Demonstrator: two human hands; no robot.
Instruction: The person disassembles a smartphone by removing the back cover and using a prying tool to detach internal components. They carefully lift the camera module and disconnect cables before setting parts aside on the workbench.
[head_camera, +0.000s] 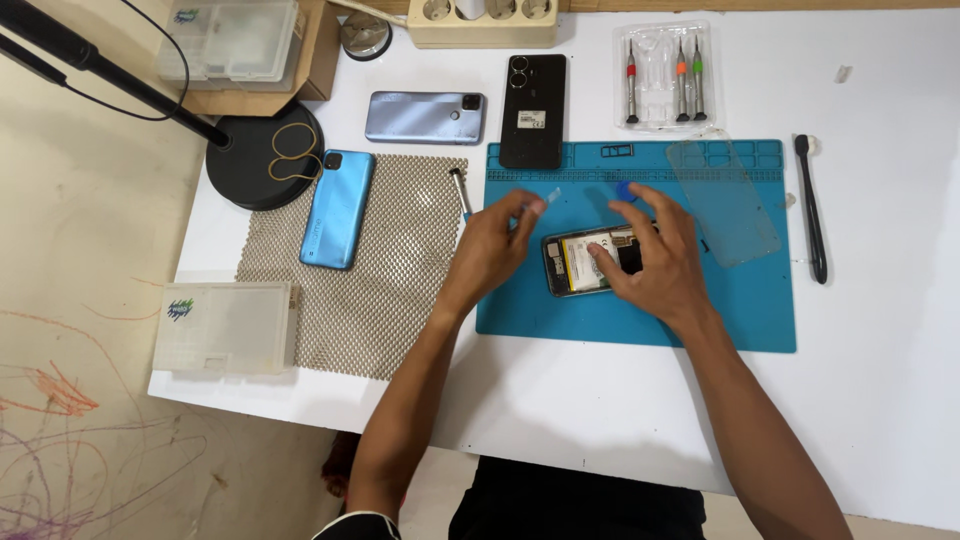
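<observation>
On mat, opened phone (590, 262) (maybe battery)

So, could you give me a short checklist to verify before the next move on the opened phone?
1. Opened phone lies fully on the blue mat: ok.
2. Right hand steadies the phone, fingers on it: ok.
3. Left hand pinches a small pale tool firmly: cannot tell, blurred.
4. Clear back cover set aside, apart from the phone: ok.
5. Screwdriver set lying beyond the mat: ok.
6. Loose screws on the mat: cannot tell, too small.
</observation>
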